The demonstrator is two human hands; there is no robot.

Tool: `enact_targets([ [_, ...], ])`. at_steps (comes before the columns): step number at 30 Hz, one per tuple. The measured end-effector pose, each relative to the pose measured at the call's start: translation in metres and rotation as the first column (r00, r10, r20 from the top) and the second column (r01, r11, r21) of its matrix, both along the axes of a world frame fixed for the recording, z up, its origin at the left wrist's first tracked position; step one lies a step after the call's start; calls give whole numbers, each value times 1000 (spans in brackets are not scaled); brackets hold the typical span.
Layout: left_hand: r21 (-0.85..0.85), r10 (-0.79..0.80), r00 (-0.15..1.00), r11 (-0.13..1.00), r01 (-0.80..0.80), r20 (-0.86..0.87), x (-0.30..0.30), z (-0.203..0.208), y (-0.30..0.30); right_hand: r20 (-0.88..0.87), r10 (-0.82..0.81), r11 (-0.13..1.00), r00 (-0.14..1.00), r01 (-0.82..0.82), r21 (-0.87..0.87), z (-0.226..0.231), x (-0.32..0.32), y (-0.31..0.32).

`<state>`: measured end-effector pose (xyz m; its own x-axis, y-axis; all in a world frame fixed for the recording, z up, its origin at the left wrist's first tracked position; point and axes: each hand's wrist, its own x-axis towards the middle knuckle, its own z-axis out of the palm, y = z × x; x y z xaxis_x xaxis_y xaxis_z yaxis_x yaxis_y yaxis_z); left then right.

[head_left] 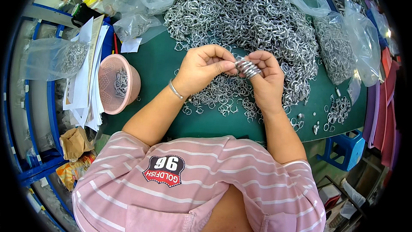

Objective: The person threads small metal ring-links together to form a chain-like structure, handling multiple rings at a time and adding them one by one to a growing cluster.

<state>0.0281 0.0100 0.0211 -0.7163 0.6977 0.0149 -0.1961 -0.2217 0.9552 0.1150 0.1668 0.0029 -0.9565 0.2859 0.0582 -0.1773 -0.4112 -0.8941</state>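
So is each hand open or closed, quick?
Left hand: closed in a pinch; can't tell on what.
Right hand: closed, holding a stack of metal rings.

The green table [152, 66] carries heaped silvery rings [240, 13] (and a pink basket [135, 81], left).

Upper garment: short-sleeved dusty-pink shirt [201, 167], on the near side of the fingers [223, 65], with narrow white stripes; left sleeve [124, 146] and right sleeve [296, 169] in the same striped fabric, both ending well short of the fingers; chest badge [164, 170], to the left of and below the fingers, shield-like in outline, black on the part nearer the fingers, red on the farther part, with white characters and a dotted border; neckline [216, 197] narrowing toward the fingers; bracelet [174, 89], thin, silver-coloured, on the left wrist behind the fingers.
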Motion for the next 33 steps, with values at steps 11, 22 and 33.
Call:
enact_targets([
  [11, -467, -184, 467, 635, -615, -865, -24, -28, 20, -88, 16, 955, 996, -42, -295, 0, -2, 10],
  [22, -474, -119, 678, 801, -366, -725, -26, -20, 18, 23, -9, 984, 1000, 13, -176, 1, 0, 10],
  [33, 118, -32, 989, 992, 50, -147, -4, -2, 13, -135, -28, 999, 991, 30, 18, 0, 1, 2],
])
